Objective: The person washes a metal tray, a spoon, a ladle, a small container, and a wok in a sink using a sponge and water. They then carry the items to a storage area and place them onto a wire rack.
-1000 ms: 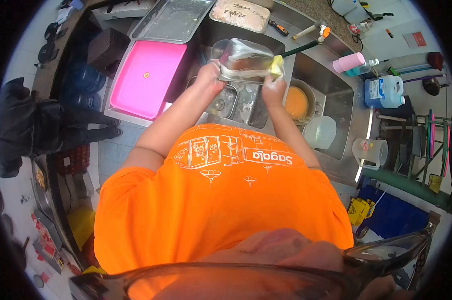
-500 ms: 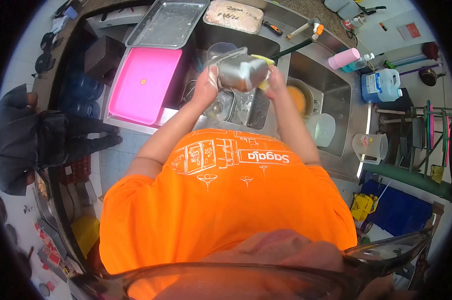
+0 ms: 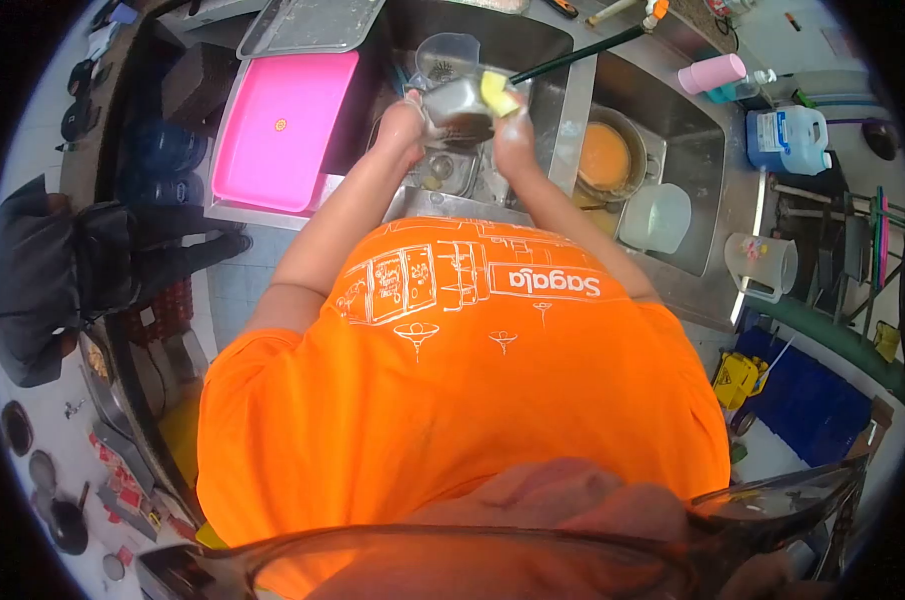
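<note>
Over the left sink basin, my left hand (image 3: 403,128) grips the side of a shiny metal container (image 3: 455,98), its fingers partly hidden behind it. My right hand (image 3: 514,140), with white suds on it, is closed on a yellow sponge (image 3: 496,93) at the container's right edge. Just beyond the container is a clear plastic jug (image 3: 448,57). Beneath my hands, a rectangular metal pan (image 3: 457,172) lies in the basin, partly covered by the container and my arms.
A pink tray (image 3: 288,130) and a grey metal tray (image 3: 313,25) rest at the left. In the right basin (image 3: 708,160) are a pot of orange liquid (image 3: 607,155) and a whitish plastic container (image 3: 657,218). A dark green hose (image 3: 578,55) crosses the divider. A person in dark clothes (image 3: 38,280) stands far left.
The metal container has tipped and come lower over the basin. The yellow sponge has moved from its right end onto its upper right edge. The view has shifted slightly.
</note>
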`<state>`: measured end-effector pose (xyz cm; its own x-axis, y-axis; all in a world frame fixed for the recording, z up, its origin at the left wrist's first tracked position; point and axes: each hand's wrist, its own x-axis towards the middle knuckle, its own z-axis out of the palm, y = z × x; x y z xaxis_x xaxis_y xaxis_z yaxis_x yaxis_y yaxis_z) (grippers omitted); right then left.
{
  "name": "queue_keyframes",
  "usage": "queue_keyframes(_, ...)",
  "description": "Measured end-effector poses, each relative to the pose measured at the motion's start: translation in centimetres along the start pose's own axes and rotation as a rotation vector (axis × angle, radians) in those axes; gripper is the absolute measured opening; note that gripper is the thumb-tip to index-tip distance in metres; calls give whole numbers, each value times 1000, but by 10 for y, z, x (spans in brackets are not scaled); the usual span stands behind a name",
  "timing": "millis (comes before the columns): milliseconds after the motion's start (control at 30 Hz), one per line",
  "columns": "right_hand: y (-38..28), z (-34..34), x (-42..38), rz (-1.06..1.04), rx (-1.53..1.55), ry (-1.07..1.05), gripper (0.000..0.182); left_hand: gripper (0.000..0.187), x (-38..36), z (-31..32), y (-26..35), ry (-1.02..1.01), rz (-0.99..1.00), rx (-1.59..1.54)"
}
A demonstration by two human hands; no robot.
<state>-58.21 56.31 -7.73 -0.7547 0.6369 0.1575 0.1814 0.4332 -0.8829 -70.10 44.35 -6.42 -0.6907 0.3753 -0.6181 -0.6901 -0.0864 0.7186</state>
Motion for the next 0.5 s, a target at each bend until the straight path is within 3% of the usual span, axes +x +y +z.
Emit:
queue_keyframes(33,12,2,10,-19,-24,77,40,36,0,4,1,14,38,-31)
queue_keyframes(67,23,3,19,118,78,69,38,34,3,5,-2,-41,131,48)
queue_keyframes(133,67,4,32,574,289,-56,34,31,17,5,-10,-156,319,211)
queue_keyframes(167,82,-1,34,801,396,-121,33,31,25,3,-15,-188,376,435)
queue_keyframes(233,80,-24,22,818,504,-18,34,29,41,-2,-26,-257,490,882)
queue_keyframes(300,71,-65,7,825,583,48,36,24,53,-10,-43,-448,529,1131)
queue_keyframes(367,107,-103,-6,772,613,190,35,17,67,-18,-66,-618,596,1394)
queue_keyframes(433,92,-152,-24,742,815,262,34,17,78,-28,-90,-695,584,1667)
queue_keyframes(500,107,-195,-39,764,787,353,34,18,107,-42,-117,-755,638,1948)
